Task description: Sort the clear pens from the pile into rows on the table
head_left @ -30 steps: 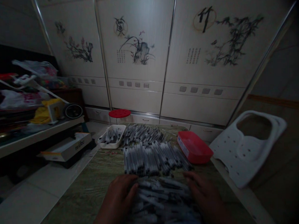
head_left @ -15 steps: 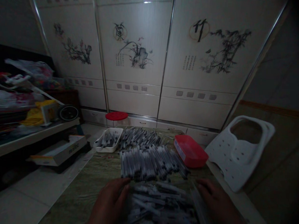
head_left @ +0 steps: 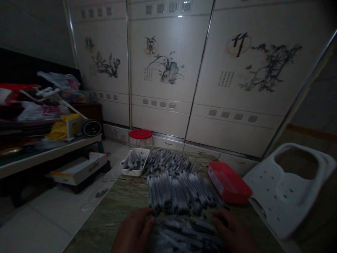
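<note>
A loose heap of slim clear pens (head_left: 186, 236) lies at the near end of the table, the pens pointing several ways. My left hand (head_left: 135, 231) is at the heap's left side, thumb and forefinger apart. Against the right side rests my right hand (head_left: 231, 227), its fingers also apart and touching the outer pens. The lower parts of both hands are dim and partly out of frame. Just beyond, a neater row of pens (head_left: 179, 190) lies side by side with dark ends towards me. Behind that row spreads another pile of pens (head_left: 169, 160).
A white tray (head_left: 146, 160) with pens stands at the table's far left. On the right is a red plastic box (head_left: 231, 183), beside a white folding chair (head_left: 283, 185). A red stool (head_left: 140, 133) stands beyond the table, and an open carton (head_left: 78, 170) sits at left.
My right hand has moved inward, pressing the upright-lying pens on that side closer to the heap. My left hand stays by the left side. The whole view has shifted slightly.
</note>
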`<control>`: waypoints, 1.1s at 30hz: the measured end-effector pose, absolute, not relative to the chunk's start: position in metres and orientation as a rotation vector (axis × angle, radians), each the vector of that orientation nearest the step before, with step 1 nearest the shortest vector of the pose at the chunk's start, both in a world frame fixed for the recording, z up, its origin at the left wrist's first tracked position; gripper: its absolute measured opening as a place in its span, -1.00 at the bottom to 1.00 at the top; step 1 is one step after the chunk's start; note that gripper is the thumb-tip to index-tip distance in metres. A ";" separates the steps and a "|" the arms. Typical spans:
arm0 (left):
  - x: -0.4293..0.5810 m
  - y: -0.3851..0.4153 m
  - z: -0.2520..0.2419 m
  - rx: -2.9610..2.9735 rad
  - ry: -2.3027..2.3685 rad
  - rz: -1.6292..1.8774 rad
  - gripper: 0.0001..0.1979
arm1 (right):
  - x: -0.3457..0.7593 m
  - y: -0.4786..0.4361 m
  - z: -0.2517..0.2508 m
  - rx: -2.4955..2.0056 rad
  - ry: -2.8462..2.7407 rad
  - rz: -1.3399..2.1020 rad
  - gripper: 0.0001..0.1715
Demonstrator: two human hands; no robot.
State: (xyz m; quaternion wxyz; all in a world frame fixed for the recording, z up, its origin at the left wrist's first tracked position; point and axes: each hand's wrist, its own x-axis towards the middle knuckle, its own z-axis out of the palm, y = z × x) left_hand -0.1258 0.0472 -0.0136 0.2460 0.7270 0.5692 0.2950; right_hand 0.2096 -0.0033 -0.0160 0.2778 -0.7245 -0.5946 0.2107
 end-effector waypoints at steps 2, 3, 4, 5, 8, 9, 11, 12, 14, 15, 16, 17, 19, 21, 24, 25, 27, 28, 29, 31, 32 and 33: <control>-0.129 0.048 -0.011 1.978 1.559 0.801 -0.64 | 0.193 0.008 -0.009 -1.920 -1.680 0.562 -0.73; -0.130 0.048 -0.011 1.973 1.562 0.803 -0.64 | 0.184 0.014 -0.006 -1.928 -1.718 0.556 -0.75; -0.131 0.048 -0.010 1.965 1.563 0.805 -0.64 | 0.176 0.020 -0.003 -1.959 -1.756 0.553 -0.77; -0.132 0.048 -0.009 1.956 1.558 0.805 -0.63 | 0.169 0.026 0.000 -2.016 -1.771 0.527 -0.79; -0.135 0.047 -0.008 1.945 1.527 0.801 -0.64 | 0.154 0.043 0.003 -2.082 -1.810 0.494 -0.86; -0.136 0.047 -0.008 1.946 1.520 0.801 -0.65 | 0.151 0.048 0.003 -2.100 -1.820 0.488 -0.87; -0.137 0.047 -0.009 1.942 1.523 0.807 -0.65 | 0.147 0.056 0.003 -2.155 -1.835 0.478 -0.86; -0.138 0.047 -0.010 1.937 1.529 0.810 -0.65 | 0.146 0.060 0.003 -2.181 -1.841 0.476 -0.86; -0.138 0.048 -0.012 1.929 1.530 0.806 -0.65 | 0.143 0.065 0.002 -2.224 -1.856 0.476 -0.84; -0.137 0.048 -0.012 1.927 1.527 0.804 -0.65 | 0.142 0.066 0.002 -2.245 -1.861 0.476 -0.83; -0.137 0.048 -0.012 1.924 1.524 0.805 -0.65 | 0.140 0.068 0.002 -2.264 -1.865 0.476 -0.81; -0.136 0.048 -0.012 1.921 1.521 0.805 -0.64 | 0.139 0.069 0.002 -2.284 -1.866 0.477 -0.80; -0.135 0.047 -0.011 1.916 1.521 0.803 -0.64 | 0.136 0.071 0.002 -2.317 -1.863 0.484 -0.77; -0.135 0.046 -0.010 1.920 1.520 0.797 -0.64 | 0.134 0.073 0.001 -2.335 -1.858 0.498 -0.75; -0.135 0.046 -0.009 1.922 1.532 0.796 -0.64 | 0.133 0.076 0.000 -2.343 -1.850 0.521 -0.76; -0.134 0.046 -0.009 1.918 1.536 0.799 -0.64 | 0.133 0.077 0.000 -2.345 -1.845 0.527 -0.77; -0.134 0.047 -0.010 1.914 1.535 0.807 -0.64 | 0.133 0.079 -0.002 -2.350 -1.834 0.535 -0.79; -0.133 0.047 -0.011 1.915 1.531 0.812 -0.64 | 0.133 0.080 -0.003 -2.350 -1.828 0.538 -0.80; -0.133 0.047 -0.012 1.917 1.523 0.819 -0.64 | 0.133 0.080 -0.004 -2.350 -1.823 0.540 -0.80; -0.132 0.048 -0.014 1.920 1.509 0.834 -0.64 | 0.133 0.081 -0.005 -2.348 -1.813 0.547 -0.80; -0.131 0.048 -0.014 1.922 1.503 0.843 -0.64 | 0.133 0.081 -0.006 -2.348 -1.809 0.554 -0.80; -0.131 0.048 -0.014 1.921 1.501 0.856 -0.65 | 0.133 0.081 -0.007 -2.348 -1.805 0.561 -0.80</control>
